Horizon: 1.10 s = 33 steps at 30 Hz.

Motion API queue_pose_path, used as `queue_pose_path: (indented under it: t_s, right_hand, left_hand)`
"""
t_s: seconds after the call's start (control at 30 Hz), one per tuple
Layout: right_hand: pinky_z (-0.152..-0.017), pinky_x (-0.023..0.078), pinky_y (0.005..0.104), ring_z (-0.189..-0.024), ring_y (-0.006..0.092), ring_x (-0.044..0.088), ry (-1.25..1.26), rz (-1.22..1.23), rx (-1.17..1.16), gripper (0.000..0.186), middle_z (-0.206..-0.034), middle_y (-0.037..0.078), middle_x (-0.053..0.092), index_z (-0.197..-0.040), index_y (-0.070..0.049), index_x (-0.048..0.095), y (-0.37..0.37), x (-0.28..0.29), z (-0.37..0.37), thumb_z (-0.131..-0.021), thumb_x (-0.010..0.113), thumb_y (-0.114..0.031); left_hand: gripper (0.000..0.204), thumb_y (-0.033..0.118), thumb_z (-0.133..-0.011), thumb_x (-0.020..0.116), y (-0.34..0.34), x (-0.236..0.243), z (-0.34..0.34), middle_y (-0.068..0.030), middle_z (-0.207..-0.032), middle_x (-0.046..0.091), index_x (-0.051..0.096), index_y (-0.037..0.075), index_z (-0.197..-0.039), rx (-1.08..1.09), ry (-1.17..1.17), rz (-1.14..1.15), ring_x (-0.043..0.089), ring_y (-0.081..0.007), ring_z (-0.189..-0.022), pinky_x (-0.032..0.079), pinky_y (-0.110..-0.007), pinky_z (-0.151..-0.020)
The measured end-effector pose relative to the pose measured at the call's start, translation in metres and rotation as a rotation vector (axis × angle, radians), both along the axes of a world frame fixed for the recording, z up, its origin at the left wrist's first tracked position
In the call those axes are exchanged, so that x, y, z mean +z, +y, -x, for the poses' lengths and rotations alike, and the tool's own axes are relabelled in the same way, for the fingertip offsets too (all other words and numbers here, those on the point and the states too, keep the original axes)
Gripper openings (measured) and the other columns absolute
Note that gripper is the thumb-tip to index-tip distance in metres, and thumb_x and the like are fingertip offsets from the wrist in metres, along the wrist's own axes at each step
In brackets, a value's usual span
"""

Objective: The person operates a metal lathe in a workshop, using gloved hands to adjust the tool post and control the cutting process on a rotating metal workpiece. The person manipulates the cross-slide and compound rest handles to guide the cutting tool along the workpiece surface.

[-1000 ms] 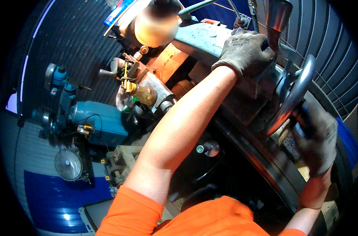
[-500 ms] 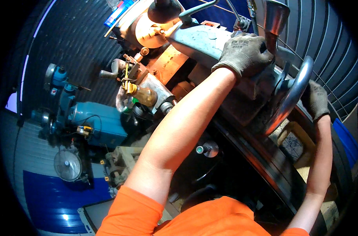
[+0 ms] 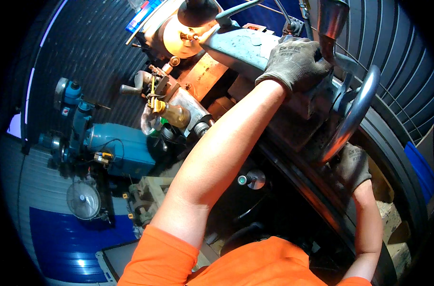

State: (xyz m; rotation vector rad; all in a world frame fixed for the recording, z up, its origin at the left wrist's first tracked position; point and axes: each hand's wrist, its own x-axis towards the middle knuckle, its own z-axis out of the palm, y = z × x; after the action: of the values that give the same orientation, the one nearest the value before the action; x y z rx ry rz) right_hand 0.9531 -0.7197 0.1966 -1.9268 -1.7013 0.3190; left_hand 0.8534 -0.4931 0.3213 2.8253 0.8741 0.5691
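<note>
My left hand, in a grey work glove, lies on top of the pale blue-grey tailstock of a lathe. Its fingers curl down at the far side, close to a flared metal handle; what they grip is hidden. My right hand, gloved alike, is at the lower end of a shiny metal handwheel. The rim and shadow cover its fingers, so I cannot tell whether they hold the rim. A pointed centre extends from the tailstock towards the brightly lit chuck.
Left of my left arm are the lathe's tool carriage and a clear yellowish bottle. Farther left stand a blue machine and a fan. Dark lathe bed rails run between my arms. Corrugated metal walls surround the place.
My right hand has moved down and to the left, from beside the handwheel to its lower end. My left hand stays on the tailstock, and the handwheel looks nearly unmoved.
</note>
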Motion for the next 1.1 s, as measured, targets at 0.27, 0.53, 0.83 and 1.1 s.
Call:
queue_pose_path:
  t_s: [0.27,0.53,0.83,1.1]
  right_hand:
    - [-0.07,0.055,0.0437,-0.076,0.0372,0.068,-0.015,-0.032,0.036,0.015,-0.084,0.017,0.069,-0.092,-0.01,0.068,-0.019,0.015,0.017,-0.08,0.068,-0.018]
    - [-0.062,0.047,0.0473,-0.066,0.0379,0.063,-0.128,0.003,0.04,0.026,-0.071,0.018,0.064,-0.089,-0.006,0.065,-0.028,0.056,0.026,-0.073,0.071,-0.025]
    - [-0.067,0.049,0.047,-0.074,0.0383,0.063,-0.056,-0.27,-0.044,0.032,-0.083,0.017,0.063,-0.1,-0.004,0.063,-0.018,0.112,0.005,-0.069,0.069,-0.009]
    - [-0.066,0.053,0.0376,-0.077,0.0302,0.07,-0.143,-0.478,-0.03,0.027,-0.086,0.016,0.069,-0.096,-0.003,0.065,0.009,0.127,-0.038,-0.074,0.078,-0.011]
  left_hand:
    - [0.049,0.055,-0.086,0.054,0.0,-0.001,0.001,-0.0143,-0.11,0.07,0.071,0.014,-0.106,-0.004,-0.019,0.004,0.066,-0.0337,-0.105,0.048,-0.046,-0.094]
    - [0.049,0.055,-0.086,0.055,0.003,-0.002,0.0,-0.0143,-0.11,0.07,0.071,0.013,-0.106,0.001,0.001,0.029,0.065,-0.0337,-0.106,0.048,-0.046,-0.094]
    - [0.05,0.056,-0.087,0.054,0.0,-0.001,0.001,-0.0138,-0.112,0.07,0.071,0.015,-0.11,0.0,0.0,0.025,0.065,-0.0328,-0.108,0.047,-0.048,-0.096]
    - [0.047,0.054,-0.088,0.055,-0.001,0.001,0.001,-0.0144,-0.11,0.07,0.072,0.014,-0.106,0.013,0.01,0.046,0.064,-0.0338,-0.108,0.047,-0.046,-0.095]
